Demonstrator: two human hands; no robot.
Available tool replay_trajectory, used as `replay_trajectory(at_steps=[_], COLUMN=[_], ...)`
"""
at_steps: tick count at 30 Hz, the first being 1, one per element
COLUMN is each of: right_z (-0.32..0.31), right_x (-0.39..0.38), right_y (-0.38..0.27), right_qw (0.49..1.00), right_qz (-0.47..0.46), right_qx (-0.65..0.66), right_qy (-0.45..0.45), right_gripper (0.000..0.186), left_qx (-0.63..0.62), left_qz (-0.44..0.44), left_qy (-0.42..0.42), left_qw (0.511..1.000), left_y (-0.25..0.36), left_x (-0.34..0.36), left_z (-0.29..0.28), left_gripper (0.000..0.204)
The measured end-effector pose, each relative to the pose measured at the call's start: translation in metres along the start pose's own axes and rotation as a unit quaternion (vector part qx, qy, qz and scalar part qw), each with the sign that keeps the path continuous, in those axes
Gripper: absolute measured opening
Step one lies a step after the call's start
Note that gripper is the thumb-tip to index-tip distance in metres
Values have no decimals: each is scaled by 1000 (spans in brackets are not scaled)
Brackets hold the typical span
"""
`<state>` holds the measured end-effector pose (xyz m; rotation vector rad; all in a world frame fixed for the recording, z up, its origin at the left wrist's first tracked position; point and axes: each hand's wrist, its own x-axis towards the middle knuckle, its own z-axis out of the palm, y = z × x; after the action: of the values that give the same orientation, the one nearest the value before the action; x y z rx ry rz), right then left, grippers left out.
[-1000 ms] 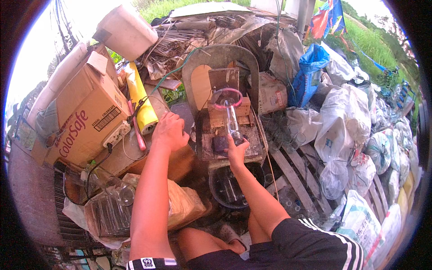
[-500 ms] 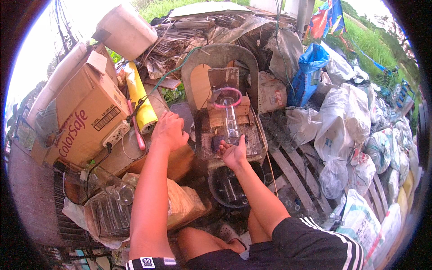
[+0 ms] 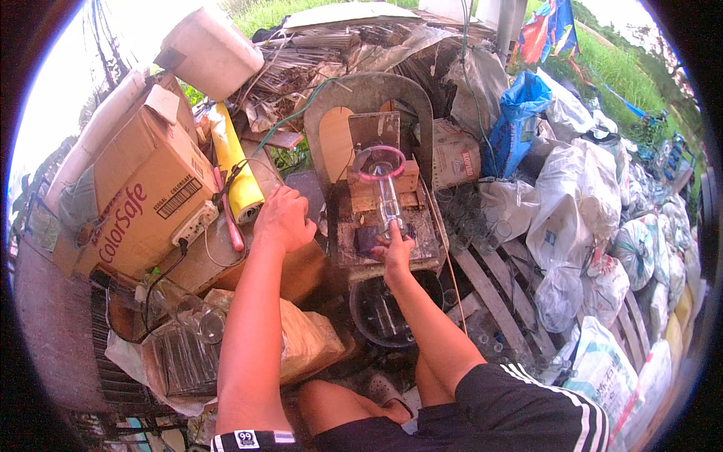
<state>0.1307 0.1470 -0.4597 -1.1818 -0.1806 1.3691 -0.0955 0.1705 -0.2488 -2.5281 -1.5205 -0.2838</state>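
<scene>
In front of me, a clear glass bottle [image 3: 388, 197] lies lengthwise on a wooden rig [image 3: 367, 197], its far end at a pinkish-red ring [image 3: 404, 167]. Fingers and thumb of my right hand [image 3: 397, 250] are closed on the bottle's near end. My left hand [image 3: 283, 218] is curled closed beside the wooden box to the left of the rig; whatever it may hold is hidden. The rig rests on a worn grey chair [image 3: 423, 102]. Below my right hand stands a round dark basin [image 3: 369, 320].
At left stand a cardboard carton [image 3: 151, 188], a white power strip [image 3: 197, 224] with cords and a yellow roll [image 3: 233, 169]. Nearer lies an opened package with clear glassware [image 3: 207, 324]. Clear glasses [image 3: 493, 233], wooden slats [image 3: 497, 279] and stuffed plastic bags [image 3: 572, 203] fill the right side.
My right hand has turned over from palm-up with spread fingers and closed on the bottle's near end. The left hand stays in place.
</scene>
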Motion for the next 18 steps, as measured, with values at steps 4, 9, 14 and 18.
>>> replay_trajectory(at_steps=[4, 9, 14, 18], right_z=[-6, -10, -17, -10], right_x=[-3, 0, 3, 3], right_y=[-7, -9, -6, -4], right_qw=[989, 964, 901, 917], right_qz=[62, 151, 271, 277], right_qx=[99, 184, 283, 274], right_qy=[-95, -118, -188, -89], right_gripper=[91, 93, 91, 91], left_qx=[1, -4, -4, -2], left_qz=[-5, -4, -3, -1], left_qy=[-7, -3, 0, 2], left_qw=[1000, 1000, 1000, 1000], left_y=[0, 1, 1, 1], left_x=[1, 0, 0, 0], left_z=[0, -1, -1, -1], left_gripper=[18, 17, 17, 18])
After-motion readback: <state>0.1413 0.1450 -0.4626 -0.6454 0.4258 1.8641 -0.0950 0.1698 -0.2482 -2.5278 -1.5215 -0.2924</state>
